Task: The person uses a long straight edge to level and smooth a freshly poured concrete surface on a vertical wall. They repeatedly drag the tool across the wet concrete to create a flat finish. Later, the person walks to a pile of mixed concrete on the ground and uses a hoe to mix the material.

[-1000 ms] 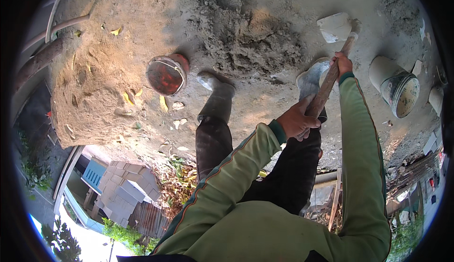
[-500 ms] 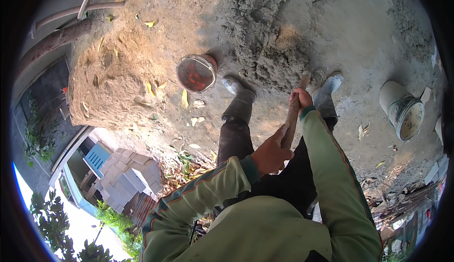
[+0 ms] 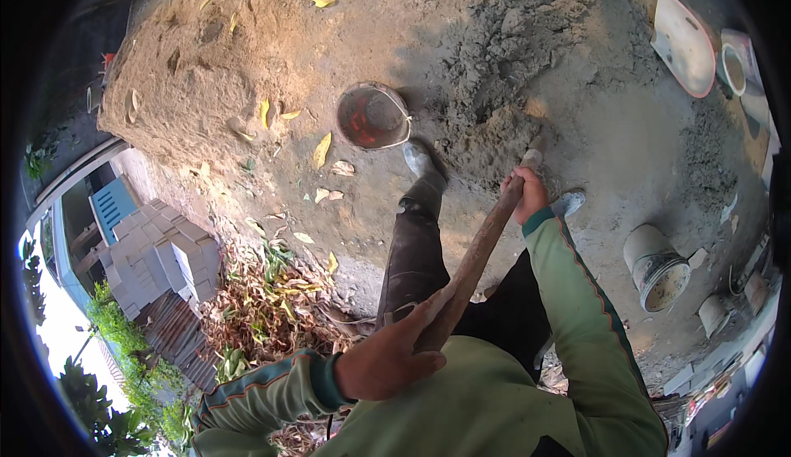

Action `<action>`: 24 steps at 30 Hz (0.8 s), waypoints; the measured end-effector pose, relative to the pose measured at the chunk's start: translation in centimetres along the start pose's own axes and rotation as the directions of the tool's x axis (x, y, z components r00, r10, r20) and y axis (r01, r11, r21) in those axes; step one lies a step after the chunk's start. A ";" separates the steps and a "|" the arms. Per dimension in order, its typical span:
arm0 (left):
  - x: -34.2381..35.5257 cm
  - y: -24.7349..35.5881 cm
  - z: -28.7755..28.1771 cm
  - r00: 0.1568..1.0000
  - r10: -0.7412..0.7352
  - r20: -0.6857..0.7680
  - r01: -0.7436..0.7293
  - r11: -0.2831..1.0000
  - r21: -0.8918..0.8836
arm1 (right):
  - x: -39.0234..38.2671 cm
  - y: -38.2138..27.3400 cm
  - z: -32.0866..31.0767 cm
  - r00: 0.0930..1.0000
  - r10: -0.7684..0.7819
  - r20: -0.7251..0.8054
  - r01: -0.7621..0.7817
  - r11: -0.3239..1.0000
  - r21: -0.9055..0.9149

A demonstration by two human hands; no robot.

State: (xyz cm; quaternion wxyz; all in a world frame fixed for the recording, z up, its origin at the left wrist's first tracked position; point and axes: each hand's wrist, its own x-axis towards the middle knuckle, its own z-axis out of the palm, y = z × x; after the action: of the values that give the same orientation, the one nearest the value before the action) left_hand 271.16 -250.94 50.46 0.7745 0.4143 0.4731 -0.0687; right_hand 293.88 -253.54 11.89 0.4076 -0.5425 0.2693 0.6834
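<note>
My left hand (image 3: pixel 390 358) grips the lower end of a long wooden tool handle (image 3: pixel 467 272) close to my belly. Further along the handle, my right hand (image 3: pixel 524 191) is closed round it. The handle runs up to the wet grey mortar pile (image 3: pixel 507 41); the tool's head is hidden there, apparently in the mix. My boots stand at the pile's near edge, the left one (image 3: pixel 418 163) beside a red, cement-stained bucket (image 3: pixel 354 117) with a handle, the right one (image 3: pixel 570 202) partly behind my right arm.
A sand mound (image 3: pixel 169 86) with fallen leaves lies left. Below it are stacked grey blocks (image 3: pixel 161 255), rusty sheets (image 3: pixel 171 335) and dry leaves (image 3: pixel 247 317). A white bucket (image 3: pixel 647 255) lies tipped at right; a curved white piece (image 3: pixel 684 41) and containers (image 3: pixel 733 65) sit upper right.
The tool's head has moved from right of the pile into it, out of sight. My left hand has drawn down toward my body along with the handle. The view has swung, shifting the ground rightward.
</note>
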 end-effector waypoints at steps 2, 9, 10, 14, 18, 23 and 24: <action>-4.1 -0.2 -1.3 0.994 -0.113 -0.006 0.110 0.973 -0.204 | -1.7 1.7 4.5 0.998 0.028 0.052 -0.024 0.997 -0.067; -16.2 -6.8 -5.1 0.958 -0.257 -0.124 0.154 0.831 -0.534 | -5.1 11.0 18.3 0.976 0.130 0.172 -0.060 0.931 -0.360; -17.3 -9.3 -6.0 0.953 -0.236 -0.189 0.120 0.869 -0.480 | -5.0 13.2 20.0 0.978 0.122 0.169 -0.043 0.913 -0.407; -18.2 -27.1 -5.0 0.857 -0.232 -0.460 0.172 0.970 -0.169 | -1.2 22.8 22.5 0.960 0.214 0.182 -0.060 0.790 -0.610; -13.0 -43.3 -6.6 0.660 -0.340 -0.670 0.415 0.908 -0.052 | 6.8 31.4 22.4 0.968 0.215 0.132 -0.082 0.764 -0.639; -9.6 -52.8 -5.4 0.520 -0.384 -0.763 0.522 0.850 -0.072 | 6.2 32.9 20.0 0.973 0.209 0.101 -0.105 0.784 -0.612; -9.8 -52.6 -5.0 0.518 -0.417 -0.747 0.548 0.832 -0.085 | 4.8 32.1 19.4 0.966 0.228 0.123 -0.108 0.784 -0.611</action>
State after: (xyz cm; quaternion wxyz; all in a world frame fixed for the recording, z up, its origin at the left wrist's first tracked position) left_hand 236.23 -284.22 26.86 0.4277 0.3184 0.8334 -0.1454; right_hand 256.07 -253.29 10.05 0.1760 -0.5494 0.0465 0.8155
